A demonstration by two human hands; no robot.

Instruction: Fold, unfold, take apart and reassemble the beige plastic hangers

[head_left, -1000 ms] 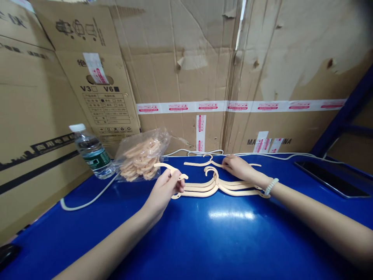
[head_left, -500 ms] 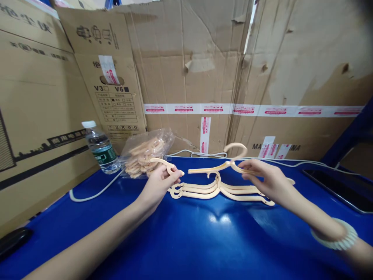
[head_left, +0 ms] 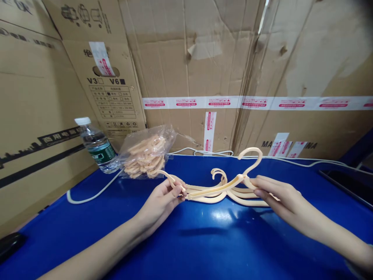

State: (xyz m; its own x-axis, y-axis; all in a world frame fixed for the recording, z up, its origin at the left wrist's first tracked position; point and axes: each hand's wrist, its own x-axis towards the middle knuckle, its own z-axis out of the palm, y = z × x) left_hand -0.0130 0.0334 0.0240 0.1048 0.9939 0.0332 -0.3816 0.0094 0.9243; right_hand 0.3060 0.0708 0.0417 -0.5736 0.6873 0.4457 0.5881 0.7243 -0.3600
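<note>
A cream plastic hanger (head_left: 217,190) with a large curved hook is raised above the table, its right side pinched in my right hand (head_left: 281,198). Between the thumb and fingers of my left hand (head_left: 164,196) is a small curved hanger end piece (head_left: 166,175). That piece is right at the free left tip of the raised hanger; whether the two touch is hidden by my fingertips. Behind and below lie several matching hangers (head_left: 243,201), stacked together on the table, partly covered by the raised one and my hands.
A clear plastic bag (head_left: 148,153) full of cream pieces lies at the back left, beside a water bottle (head_left: 98,147). White cable (head_left: 87,200) runs along the blue table (head_left: 204,249). Cardboard (head_left: 186,70) walls the back. A dark flat device (head_left: 346,188) rests at right.
The raised hanger has tilted, its left tip coming down to the small end piece in my left hand. The gap between them has closed. The camera view has shifted slightly.
</note>
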